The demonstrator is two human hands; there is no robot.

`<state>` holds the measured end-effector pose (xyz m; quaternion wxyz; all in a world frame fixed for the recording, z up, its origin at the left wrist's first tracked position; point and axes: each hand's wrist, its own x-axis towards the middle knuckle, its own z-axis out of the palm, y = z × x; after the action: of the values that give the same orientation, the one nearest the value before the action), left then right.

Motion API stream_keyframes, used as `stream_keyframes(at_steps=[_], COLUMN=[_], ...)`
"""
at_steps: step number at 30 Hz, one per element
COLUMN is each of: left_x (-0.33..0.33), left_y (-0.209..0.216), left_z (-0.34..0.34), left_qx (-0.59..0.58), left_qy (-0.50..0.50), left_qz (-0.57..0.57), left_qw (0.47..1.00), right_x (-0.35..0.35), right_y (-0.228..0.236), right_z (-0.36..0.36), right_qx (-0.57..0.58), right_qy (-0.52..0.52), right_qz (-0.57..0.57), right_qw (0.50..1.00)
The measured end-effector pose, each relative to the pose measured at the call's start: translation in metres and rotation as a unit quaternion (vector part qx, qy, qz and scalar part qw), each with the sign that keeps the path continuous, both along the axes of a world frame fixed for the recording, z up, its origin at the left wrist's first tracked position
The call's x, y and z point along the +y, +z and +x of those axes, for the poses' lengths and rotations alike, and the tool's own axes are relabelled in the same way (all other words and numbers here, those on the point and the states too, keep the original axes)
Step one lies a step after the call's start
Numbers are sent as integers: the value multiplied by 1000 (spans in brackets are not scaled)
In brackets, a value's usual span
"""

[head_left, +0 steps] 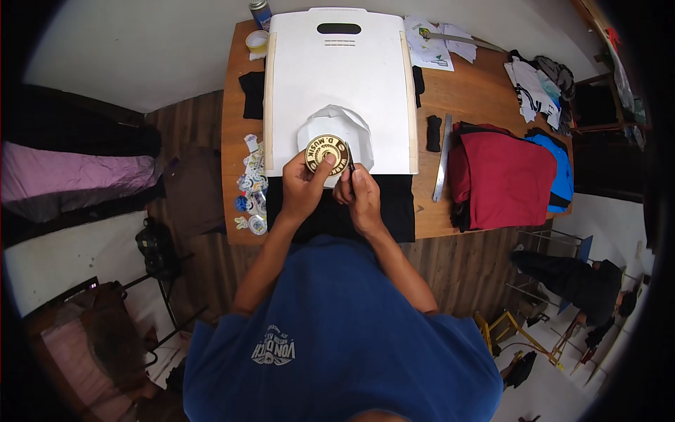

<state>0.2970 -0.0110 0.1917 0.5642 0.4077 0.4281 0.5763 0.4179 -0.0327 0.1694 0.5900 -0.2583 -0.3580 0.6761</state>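
A wooden table [471,88] spans the upper middle, its front edge just above the person's shirt. On it, the white board [337,77] stretches bare-faced from its slotted top edge down to a creased white sheet [316,124]. Right of centre, wood shows between the board's right edge and folded red garments [499,176]. At frame centre, the left hand [302,188] pinches a gold-and-black disc [329,145] over the sheet; the right hand [364,200] grips a slim dark tool [349,159], perhaps scissors, partly hidden.
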Motion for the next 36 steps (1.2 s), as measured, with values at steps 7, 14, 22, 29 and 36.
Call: stream_keyframes(at_steps=[7, 14, 22, 29, 36], left_x=[1, 2, 2, 2, 2], left_y=[2, 6, 6, 5, 4], left_z=[-5, -6, -2, -3, -3], left_qx=[21, 12, 3, 10, 13], left_qy=[-53, -33, -58, -27, -30], left_qz=[-36, -12, -35, -11, -17], left_qw=[998, 999, 998, 1000, 999], right_x=[0, 0, 0, 1, 2], right_y=[-1, -3, -1, -1, -2], right_z=[3, 3, 2, 2, 3], right_qx=[-39, -18, -22, -17, 3], right_qy=[9, -3, 5, 7, 2], right_qz=[-26, -35, -23, -24, 3], right_qw=[999, 999, 999, 1000, 1000])
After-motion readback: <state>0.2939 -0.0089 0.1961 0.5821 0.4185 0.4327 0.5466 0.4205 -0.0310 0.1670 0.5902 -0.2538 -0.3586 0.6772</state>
